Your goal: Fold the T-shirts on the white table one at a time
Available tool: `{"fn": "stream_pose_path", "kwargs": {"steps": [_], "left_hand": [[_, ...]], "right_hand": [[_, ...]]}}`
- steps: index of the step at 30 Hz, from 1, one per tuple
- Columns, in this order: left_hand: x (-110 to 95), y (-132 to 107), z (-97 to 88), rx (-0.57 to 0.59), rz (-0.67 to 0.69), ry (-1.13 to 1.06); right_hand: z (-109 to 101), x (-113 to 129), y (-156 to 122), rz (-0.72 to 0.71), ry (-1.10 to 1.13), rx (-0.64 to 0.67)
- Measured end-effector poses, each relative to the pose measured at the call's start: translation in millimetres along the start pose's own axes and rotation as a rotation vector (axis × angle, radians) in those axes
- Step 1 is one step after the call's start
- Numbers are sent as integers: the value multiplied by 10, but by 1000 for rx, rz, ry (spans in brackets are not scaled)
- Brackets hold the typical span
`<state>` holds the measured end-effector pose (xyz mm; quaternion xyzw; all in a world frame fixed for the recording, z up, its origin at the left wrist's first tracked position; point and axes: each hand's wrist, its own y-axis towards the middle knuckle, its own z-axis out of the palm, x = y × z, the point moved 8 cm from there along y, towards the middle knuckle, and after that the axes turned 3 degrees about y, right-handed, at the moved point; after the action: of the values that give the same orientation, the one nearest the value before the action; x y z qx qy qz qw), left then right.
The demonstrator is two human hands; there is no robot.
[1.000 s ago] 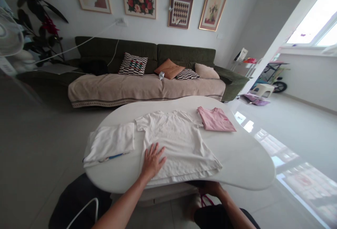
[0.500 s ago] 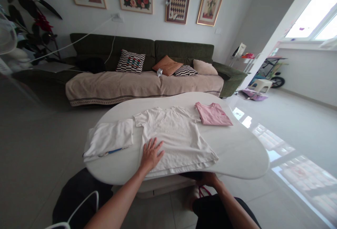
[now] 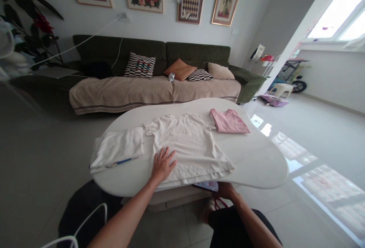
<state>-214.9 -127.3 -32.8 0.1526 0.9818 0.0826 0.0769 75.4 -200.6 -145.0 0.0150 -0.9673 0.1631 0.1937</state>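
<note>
T-shirt (image 3: pixel 184 145) looked light & floppy, prob. best held by hem (image 3: pixel 199 178); we had L hand (image 3: pixel 164 164) flat on it, fingers spread, R hand (image 3: pixel 225 191) gripping patterned thing (image 3: pixel 209 185).

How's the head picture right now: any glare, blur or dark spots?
All in the head view: window blown out, glare on the floor below it; fan smeared at the left edge; right hand dim by the tabletop; left hand and white T-shirt reasonably clear.
</note>
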Motion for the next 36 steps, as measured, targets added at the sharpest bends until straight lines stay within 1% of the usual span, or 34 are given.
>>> {"fn": "stream_pose_path", "kwargs": {"steps": [11, 19, 29, 36], "left_hand": [[5, 5, 17, -14, 10, 0], [4, 8, 23, -14, 15, -5], [-7, 6, 14, 1, 14, -6], [-15, 10, -2, 13, 6, -12]], "right_hand": [[58, -48, -90, -68, -123, -3], [84, -54, -75, -87, -157, -10], [105, -62, -126, -102, -157, -36], [91, -74, -112, -78, -94, -28]]}}
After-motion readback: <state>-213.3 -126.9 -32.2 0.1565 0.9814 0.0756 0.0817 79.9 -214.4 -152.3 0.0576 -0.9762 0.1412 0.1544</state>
